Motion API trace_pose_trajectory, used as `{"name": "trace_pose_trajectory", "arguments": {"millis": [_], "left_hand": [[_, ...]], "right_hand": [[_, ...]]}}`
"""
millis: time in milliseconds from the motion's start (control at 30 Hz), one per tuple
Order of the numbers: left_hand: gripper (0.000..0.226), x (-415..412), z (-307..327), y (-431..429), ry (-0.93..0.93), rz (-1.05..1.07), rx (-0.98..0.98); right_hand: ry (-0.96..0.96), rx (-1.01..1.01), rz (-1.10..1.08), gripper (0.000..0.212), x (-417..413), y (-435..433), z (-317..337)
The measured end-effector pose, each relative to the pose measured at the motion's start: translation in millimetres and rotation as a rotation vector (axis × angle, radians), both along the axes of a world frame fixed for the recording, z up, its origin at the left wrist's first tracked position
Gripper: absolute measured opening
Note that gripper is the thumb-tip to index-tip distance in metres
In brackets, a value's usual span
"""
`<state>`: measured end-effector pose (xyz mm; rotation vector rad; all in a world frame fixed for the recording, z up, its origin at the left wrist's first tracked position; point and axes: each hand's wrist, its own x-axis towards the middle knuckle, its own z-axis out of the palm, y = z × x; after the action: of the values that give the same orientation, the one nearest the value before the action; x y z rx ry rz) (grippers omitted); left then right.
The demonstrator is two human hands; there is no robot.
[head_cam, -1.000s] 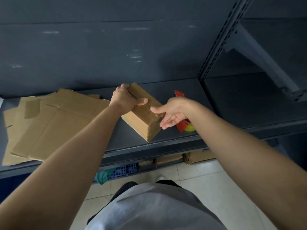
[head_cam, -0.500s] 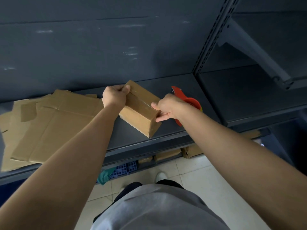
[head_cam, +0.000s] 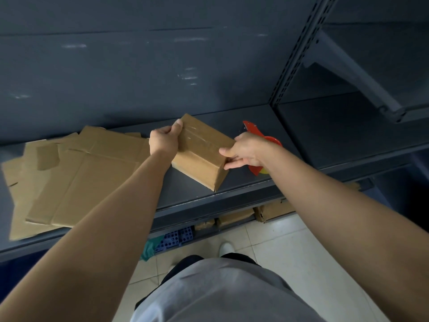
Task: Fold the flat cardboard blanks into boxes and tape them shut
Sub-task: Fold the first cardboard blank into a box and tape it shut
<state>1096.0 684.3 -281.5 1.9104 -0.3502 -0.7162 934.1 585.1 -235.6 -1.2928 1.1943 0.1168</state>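
The box point(head_cam: 201, 156) looks taped and is clamped at both ends in the grip of the left hand point(head_cam: 163, 142) and right hand point(head_cam: 244, 151), so it should probably be set aside next.

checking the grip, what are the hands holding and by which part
Both hold the folded box: left hand grips its far left end, right hand pinches its right end.
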Motion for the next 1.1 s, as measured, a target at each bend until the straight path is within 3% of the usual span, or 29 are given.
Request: {"name": "trace_pose_trajectory", "arguments": {"millis": [67,267,400,467,567,700,867,1100], "left_hand": [[0.055,1.3,0.2,0.8,-0.011,-0.04,0.036],[0.056,5.4,7.5,-0.2,0.016,-0.15,0.094],[0.077,-3.1,14.2,-5.1,-0.059,0.002,0.281],[0.08,-13.5,17.1,-2.4,-0.006,0.061,0.325],[0.074,-24.5,16.5,1.7,0.12,0.021,0.157],[0.077,-29.7,4.0,-4.5,0.186,-0.025,-0.088],[0.06,-44.6,4.6,-25.7,0.269,-0.227,-0.156],[0.053,-48.3,7.5,-65.8,0.292,-0.238,-0.193]], "right_hand": [[-0.004,-0.028,0.032,0.064,-1.0,0.2,-1.0],[0.014,-0.015,0.157,0.066,-6.7,-7.9,1.3],[0.047,-0.01,0.215,0.059,-10.2,-11.8,3.5],[0.053,0.01,0.24,0.049,-11.3,-13.6,4.6],[0.059,0.013,0.251,0.041,-10.2,-16.3,6.7],[0.009,-0.051,0.118,0.052,-7.2,-23.5,2.7],[0.016,-0.108,-0.033,0.048,-4.4,-35.2,-0.9],[-0.024,-0.12,-0.137,0.046,-5.3,-62.8,-4.1]]}}
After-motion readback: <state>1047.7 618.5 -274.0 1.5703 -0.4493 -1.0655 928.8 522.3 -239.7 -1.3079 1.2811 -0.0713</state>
